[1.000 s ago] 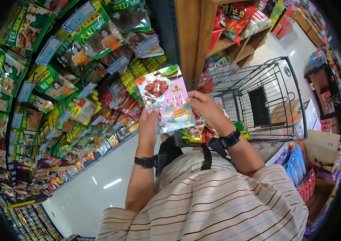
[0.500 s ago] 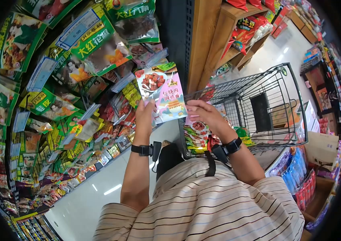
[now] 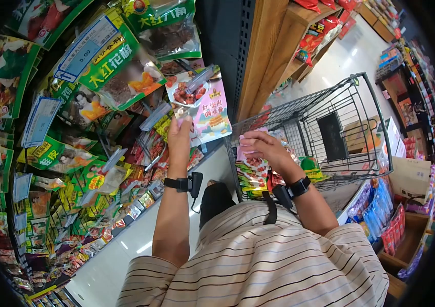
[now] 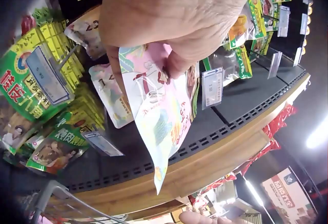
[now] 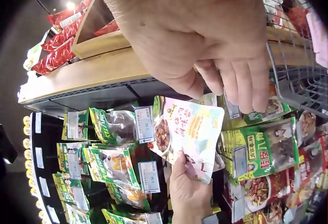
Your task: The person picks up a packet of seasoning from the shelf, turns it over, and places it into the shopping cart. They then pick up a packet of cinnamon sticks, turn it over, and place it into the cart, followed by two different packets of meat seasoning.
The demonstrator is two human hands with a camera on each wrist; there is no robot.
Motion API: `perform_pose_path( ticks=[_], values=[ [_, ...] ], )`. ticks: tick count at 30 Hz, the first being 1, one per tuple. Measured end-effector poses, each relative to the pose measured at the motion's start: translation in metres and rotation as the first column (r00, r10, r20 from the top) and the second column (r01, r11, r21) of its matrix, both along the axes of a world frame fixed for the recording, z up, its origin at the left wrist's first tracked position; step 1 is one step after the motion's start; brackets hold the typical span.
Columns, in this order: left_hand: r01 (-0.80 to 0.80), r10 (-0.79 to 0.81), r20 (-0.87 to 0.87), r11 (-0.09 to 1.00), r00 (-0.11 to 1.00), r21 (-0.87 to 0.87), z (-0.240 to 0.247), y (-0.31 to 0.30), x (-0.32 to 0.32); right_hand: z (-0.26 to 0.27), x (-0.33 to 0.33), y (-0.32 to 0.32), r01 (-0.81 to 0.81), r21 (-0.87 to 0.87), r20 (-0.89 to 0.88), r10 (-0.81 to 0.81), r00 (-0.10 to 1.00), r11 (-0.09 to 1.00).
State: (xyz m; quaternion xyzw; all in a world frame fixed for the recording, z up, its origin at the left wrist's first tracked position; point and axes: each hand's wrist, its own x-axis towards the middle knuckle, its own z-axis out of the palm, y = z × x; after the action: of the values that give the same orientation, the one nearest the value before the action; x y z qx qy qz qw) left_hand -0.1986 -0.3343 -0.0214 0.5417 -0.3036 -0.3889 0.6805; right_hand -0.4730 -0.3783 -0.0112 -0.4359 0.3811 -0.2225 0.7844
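Note:
My left hand (image 3: pixel 179 138) pinches a pink seasoning packet (image 3: pixel 209 115) by its lower left edge, thumb on the printed front. A dish of braised meat is pictured on it. The packet is up against the hanging display, and a clear price-tag holder (image 3: pixel 200 79) overlaps its top. In the left wrist view a similar pale pink packet (image 4: pixel 110 96) hangs just behind it. My right hand (image 3: pixel 268 150) is off the packet, above the near end of the cart, fingers loosely bent with nothing in them, as the right wrist view (image 5: pixel 205 39) also shows.
Green spice bags (image 3: pixel 120 71) hang on hooks at left, with price tags (image 3: pixel 87 48) sticking out. A wire shopping cart (image 3: pixel 350 176) stands at right with several packets (image 3: pixel 253 176) in its near end. A wooden shelf end (image 3: pixel 261 56) rises between display and cart.
My right hand has let go of the packet and lies apart from it. My left hand has carried the packet forward to the display, where a tag holder now overlaps it.

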Motion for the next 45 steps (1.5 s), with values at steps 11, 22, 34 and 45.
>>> perform_pose_path(
  ticks=[11, 22, 34, 45],
  values=[
    [-0.08, 0.08, 0.002, 0.997, 0.997, -0.006, -0.008, -0.011, 0.005, -0.005, 0.001, -0.002, 0.002, 0.006, -0.025, -0.002, 1.0, 1.0],
    [-0.31, 0.308, 0.041, 0.94, 0.951, 0.144, 0.002, -0.053, 0.021, -0.016, -0.015, -0.004, 0.01, 0.032, -0.04, -0.008, 0.999, 0.999],
    [-0.19, 0.142, 0.39, 0.978, 0.91, 0.089, -0.055, -0.036, 0.013, -0.041, -0.056, -0.001, -0.012, 0.126, -0.055, 0.019, 0.998, 0.992],
    [-0.234, 0.08, 0.426, 0.917, 0.901, 0.323, -0.042, 0.058, -0.062, -0.056, -0.098, 0.003, -0.068, 0.19, -0.018, 0.072, 0.997, 0.979]
  ],
)
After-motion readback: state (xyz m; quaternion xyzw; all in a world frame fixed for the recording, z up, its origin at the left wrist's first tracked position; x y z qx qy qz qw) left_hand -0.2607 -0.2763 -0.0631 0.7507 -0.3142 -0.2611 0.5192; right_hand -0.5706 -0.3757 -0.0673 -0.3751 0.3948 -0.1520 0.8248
